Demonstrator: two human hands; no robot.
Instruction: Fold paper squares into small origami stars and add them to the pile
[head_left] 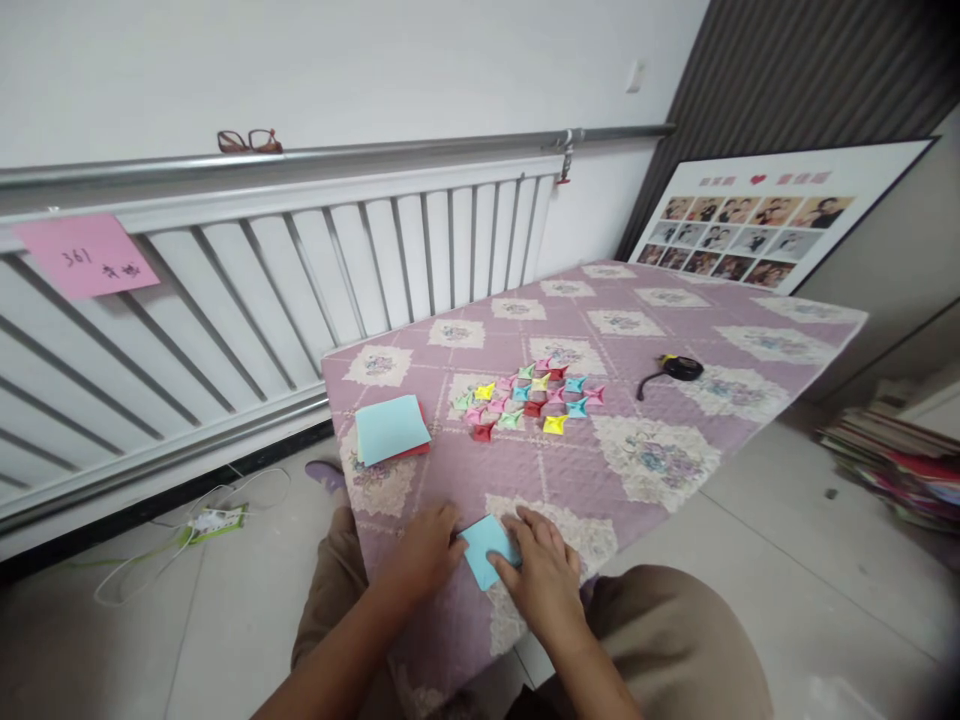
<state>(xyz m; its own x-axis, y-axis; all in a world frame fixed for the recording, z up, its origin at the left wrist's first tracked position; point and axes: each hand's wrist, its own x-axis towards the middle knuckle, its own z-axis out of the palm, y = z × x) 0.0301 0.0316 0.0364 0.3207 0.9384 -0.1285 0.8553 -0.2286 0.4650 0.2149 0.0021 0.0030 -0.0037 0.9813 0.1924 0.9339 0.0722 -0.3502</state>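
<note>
A small light-blue square of folded paper (484,565) lies on the patterned cloth near the table's front corner. My left hand (427,548) has its fingers bent, thumb and fingertips pinching the paper's left corner. From the right, my right hand (544,568) grips the paper, thumb pressed on top and fingers bent over its far right edge. Beyond my hands sit several small folded paper pieces (532,408) in pink, red, yellow, green and blue, set in slanted rows. A stack of coloured paper sheets (391,428), light blue on top, lies to the left.
A black coiled cable (681,368) rests on the tablecloth (540,470) at right. Behind stands a white radiator (405,250) with a pink note (88,255); glasses (249,141) sit on the pipe above. A photo board (750,215) leans at the far end.
</note>
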